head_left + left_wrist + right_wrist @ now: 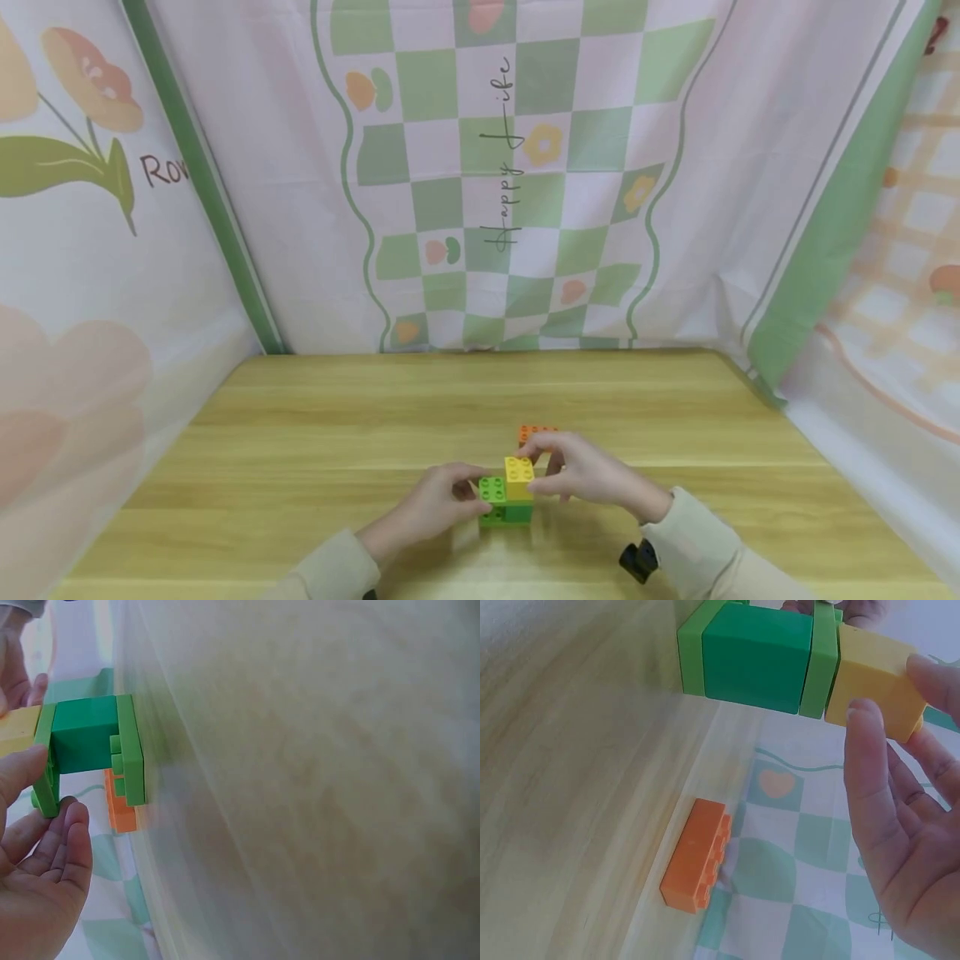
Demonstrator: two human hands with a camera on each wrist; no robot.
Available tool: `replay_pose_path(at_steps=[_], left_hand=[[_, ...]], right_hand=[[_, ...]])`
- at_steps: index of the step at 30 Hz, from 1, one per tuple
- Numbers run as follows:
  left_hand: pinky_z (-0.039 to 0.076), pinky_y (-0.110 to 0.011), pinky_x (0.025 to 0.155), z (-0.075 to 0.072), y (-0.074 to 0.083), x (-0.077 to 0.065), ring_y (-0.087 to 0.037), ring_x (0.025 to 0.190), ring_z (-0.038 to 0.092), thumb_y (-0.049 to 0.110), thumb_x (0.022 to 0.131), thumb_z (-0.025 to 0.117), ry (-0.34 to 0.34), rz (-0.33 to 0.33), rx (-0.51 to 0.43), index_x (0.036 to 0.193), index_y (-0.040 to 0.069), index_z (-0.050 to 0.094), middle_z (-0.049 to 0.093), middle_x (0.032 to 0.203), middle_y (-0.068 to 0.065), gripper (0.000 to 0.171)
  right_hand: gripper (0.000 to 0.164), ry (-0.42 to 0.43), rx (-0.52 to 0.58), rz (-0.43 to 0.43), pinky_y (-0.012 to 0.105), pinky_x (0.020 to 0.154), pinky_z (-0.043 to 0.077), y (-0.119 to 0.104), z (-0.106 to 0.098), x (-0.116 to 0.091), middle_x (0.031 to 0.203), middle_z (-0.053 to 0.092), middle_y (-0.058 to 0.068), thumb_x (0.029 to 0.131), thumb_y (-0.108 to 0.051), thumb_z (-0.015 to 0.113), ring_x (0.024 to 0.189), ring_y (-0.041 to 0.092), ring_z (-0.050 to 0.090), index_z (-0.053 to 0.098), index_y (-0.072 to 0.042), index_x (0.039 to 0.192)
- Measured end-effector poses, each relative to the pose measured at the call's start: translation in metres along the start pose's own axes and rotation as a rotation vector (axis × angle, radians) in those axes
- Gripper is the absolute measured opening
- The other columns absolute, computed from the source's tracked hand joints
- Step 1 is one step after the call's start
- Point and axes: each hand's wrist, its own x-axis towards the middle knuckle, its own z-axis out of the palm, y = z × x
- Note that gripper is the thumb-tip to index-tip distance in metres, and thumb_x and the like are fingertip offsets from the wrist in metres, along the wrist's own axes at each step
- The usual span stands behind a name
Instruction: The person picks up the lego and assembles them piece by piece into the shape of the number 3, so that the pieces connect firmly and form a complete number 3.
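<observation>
Head view: right hand (581,471) is pinching the yellow block (519,479) atop the upper plate (492,490); left hand (431,507) is pinching that plate's free end. Left wrist: upper plate is overhanging the dark block (86,735); uneven pressing could, I judge, be levering it loose. Right wrist: orange brick (694,855) is sitting apart on the table (570,825), apparently not obstructing either hand.

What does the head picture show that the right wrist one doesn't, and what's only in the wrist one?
Only the head view: two beige sleeves and a black object beside the right one. Only the right wrist view: the whole long side of the orange brick. Both: the yellow brick, the dark green brick, two light green plates and the wooden table.
</observation>
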Motion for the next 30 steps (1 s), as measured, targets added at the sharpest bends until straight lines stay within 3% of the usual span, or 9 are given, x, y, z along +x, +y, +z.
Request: replay_pose_path(at_steps=[9,17,30], left_hand=[[0.049,-0.022,0.070,0.0000,0.0007,0.0007,-0.007,0.076,0.056,0.014,0.080,0.072,0.002,-0.012,-0.004,0.115,0.003,0.061,0.060,0.090,0.007,0.039],[0.049,-0.022,0.069,-0.0010,0.0028,-0.0002,-0.007,0.076,0.056,0.013,0.080,0.071,-0.011,0.006,-0.015,0.116,0.001,0.061,0.061,0.090,0.005,0.039],[0.049,-0.022,0.070,-0.0005,0.0043,-0.0012,-0.007,0.077,0.056,0.013,0.080,0.071,-0.005,0.025,0.002,0.116,0.001,0.060,0.062,0.093,0.002,0.039]], right_hand=[[0.031,0.017,-0.029,-0.011,0.041,0.045,0.050,-0.0003,0.0014,-0.0005,0.101,0.054,0.006,0.083,-0.011,0.069,0.059,0.017,0.058,0.060,-0.006,0.112],[0.029,0.053,-0.167,-0.082,0.026,0.052,0.049,-0.0033,0.0040,-0.0007,0.100,0.057,0.001,0.079,-0.012,0.072,0.062,0.009,0.055,0.062,-0.010,0.107],[0.030,0.055,-0.161,-0.084,0.026,0.055,0.049,-0.0026,0.0055,-0.0014,0.103,0.056,0.003,0.080,-0.013,0.072,0.063,0.010,0.056,0.060,-0.010,0.108]])
